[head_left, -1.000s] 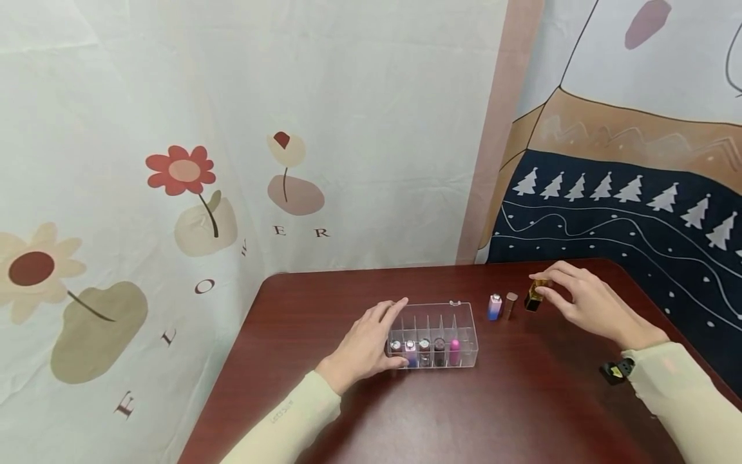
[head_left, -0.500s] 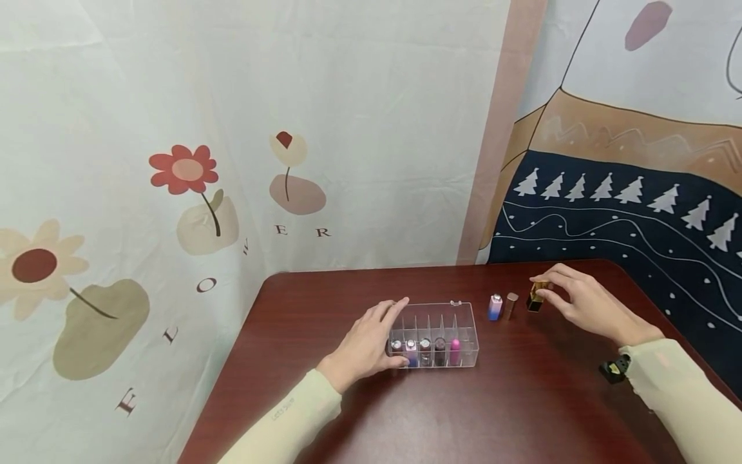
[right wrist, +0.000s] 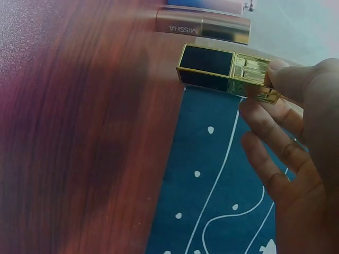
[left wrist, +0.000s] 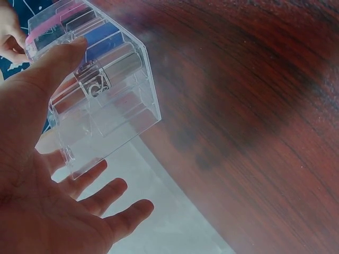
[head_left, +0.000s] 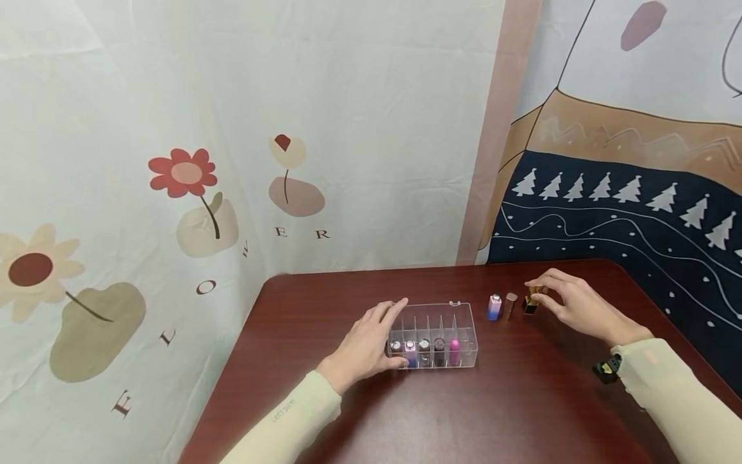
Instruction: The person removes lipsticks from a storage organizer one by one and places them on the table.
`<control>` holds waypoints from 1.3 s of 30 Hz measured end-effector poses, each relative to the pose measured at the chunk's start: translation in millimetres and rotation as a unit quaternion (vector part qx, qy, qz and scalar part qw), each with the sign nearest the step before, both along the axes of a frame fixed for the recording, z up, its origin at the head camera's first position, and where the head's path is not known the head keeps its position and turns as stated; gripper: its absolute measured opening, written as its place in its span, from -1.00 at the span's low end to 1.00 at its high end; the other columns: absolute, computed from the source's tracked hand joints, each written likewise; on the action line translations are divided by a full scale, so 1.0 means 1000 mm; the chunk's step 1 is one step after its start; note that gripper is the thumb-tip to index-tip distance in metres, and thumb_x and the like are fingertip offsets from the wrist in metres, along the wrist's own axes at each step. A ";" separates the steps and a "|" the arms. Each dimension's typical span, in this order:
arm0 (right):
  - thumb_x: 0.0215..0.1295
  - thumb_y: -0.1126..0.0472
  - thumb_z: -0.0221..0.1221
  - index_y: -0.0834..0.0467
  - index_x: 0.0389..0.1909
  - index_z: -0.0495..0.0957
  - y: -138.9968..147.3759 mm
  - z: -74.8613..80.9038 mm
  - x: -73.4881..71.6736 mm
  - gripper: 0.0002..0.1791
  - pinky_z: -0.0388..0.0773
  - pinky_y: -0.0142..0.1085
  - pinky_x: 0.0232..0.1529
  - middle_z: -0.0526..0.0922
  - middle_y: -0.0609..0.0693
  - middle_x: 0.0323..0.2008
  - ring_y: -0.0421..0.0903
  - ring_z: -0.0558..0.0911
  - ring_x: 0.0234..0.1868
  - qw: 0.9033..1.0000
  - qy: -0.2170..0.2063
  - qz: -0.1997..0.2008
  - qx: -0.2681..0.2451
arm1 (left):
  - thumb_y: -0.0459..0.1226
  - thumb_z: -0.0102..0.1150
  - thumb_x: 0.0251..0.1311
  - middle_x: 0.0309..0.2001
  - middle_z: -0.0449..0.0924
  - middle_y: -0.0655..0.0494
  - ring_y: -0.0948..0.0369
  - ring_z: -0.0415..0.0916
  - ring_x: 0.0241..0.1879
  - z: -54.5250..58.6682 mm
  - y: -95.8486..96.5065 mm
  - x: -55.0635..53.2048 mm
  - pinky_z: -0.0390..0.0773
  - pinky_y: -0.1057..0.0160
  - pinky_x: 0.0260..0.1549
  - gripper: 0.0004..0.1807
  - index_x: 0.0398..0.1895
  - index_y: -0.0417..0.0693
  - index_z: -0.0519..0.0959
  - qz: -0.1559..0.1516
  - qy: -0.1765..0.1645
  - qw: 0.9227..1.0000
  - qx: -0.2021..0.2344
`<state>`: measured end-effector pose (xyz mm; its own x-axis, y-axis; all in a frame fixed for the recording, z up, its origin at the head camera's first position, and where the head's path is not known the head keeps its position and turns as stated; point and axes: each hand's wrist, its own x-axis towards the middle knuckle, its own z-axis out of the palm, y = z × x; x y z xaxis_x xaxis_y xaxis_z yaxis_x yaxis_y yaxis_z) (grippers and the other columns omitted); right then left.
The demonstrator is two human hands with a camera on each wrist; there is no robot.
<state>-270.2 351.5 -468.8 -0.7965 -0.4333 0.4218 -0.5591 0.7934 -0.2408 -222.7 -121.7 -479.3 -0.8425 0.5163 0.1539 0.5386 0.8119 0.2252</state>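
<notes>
The tube [right wrist: 204, 25] beside the lipstick [right wrist: 206, 66] reads MISSHA (right wrist view only).

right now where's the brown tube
In the head view, the brown tube stands right of the clear box, between the pink-blue tube and the black-gold tube.

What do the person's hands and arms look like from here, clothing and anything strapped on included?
Both the left hand and the right hand are ungloved. The left sleeve and right sleeve are long and pale yellow-green; the left bears small grey lettering, too faint to read fully. A black device with a yellowish patch shows at the right cuff.
</notes>
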 end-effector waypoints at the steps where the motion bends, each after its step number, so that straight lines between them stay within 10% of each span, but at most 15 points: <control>1: 0.43 0.34 0.57 0.14 0.23 0.83 0.000 -0.001 0.000 -0.61 0.91 -0.07 0.05 0.84 0.04 0.09 -0.12 0.78 -0.06 1.000 -0.005 0.000 0.000 | 0.14 0.84 0.15 0.66 0.46 -0.18 -0.24 0.55 0.57 0.000 0.000 0.000 0.73 -0.29 0.47 0.40 0.92 0.05 0.13 -0.001 0.000 1.000 0.001; 7: 0.48 0.37 0.52 0.19 0.28 0.81 0.000 -0.006 -0.002 -0.61 0.87 0.19 0.12 0.83 0.12 0.13 -0.04 0.81 -0.02 0.999 -0.035 -0.002 -0.003 | 0.14 0.84 0.16 0.65 0.47 -0.17 -0.24 0.56 0.56 -0.001 0.000 0.001 0.74 -0.29 0.46 0.39 0.92 0.05 0.14 -0.001 0.004 1.000 0.000; 39: 0.52 0.36 0.49 0.22 0.25 0.83 -0.005 -0.017 -0.009 -0.66 0.85 0.21 0.17 0.83 0.10 0.12 0.06 0.85 0.08 0.999 -0.045 0.014 -0.012 | 0.17 0.83 0.15 0.67 0.44 -0.17 -0.25 0.55 0.58 -0.002 0.001 -0.001 0.72 -0.29 0.47 0.42 0.93 0.09 0.11 0.004 0.001 1.000 -0.010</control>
